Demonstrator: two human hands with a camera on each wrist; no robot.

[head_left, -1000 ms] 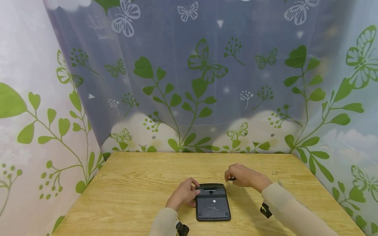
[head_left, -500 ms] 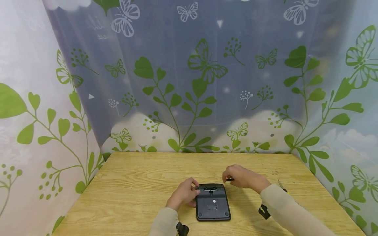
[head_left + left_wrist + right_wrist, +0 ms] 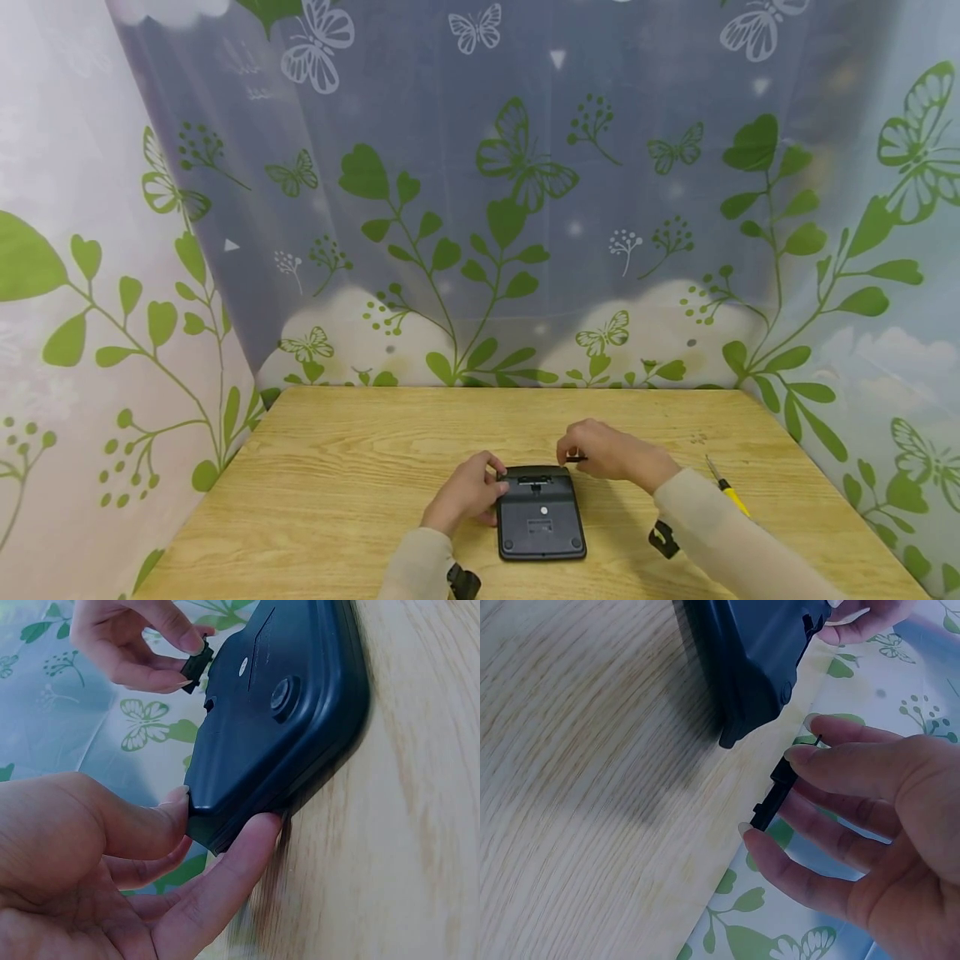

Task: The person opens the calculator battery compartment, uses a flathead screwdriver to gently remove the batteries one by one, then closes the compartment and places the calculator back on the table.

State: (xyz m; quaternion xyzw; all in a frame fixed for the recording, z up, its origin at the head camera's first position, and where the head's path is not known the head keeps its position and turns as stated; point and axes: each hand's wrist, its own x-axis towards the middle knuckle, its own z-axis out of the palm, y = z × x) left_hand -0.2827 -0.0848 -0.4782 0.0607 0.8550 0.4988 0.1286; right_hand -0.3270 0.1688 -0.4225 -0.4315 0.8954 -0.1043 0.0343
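Observation:
A black calculator (image 3: 540, 537) lies face down on the wooden table, showing its underside with round feet, a label and an uncovered battery recess near the far edge. My left hand (image 3: 467, 492) grips its far left corner, thumb on top and a finger along the side, as the left wrist view shows. Just beyond the far right corner, my right hand (image 3: 611, 450) pinches a small black battery cover (image 3: 774, 796) between thumb and fingers. In the right wrist view the cover is apart from the calculator's body (image 3: 757, 671), its clip tabs visible.
A screwdriver (image 3: 733, 498) with a yellow and black handle lies on the table to the right, partly behind the right sleeve (image 3: 727, 525). A printed curtain (image 3: 465, 250) hangs along the table's far edge and both sides.
My right hand has moved left with the battery cover, toward the calculator's far right corner. More of the screwdriver shows from behind the sleeve. My left hand and the calculator have stayed put.

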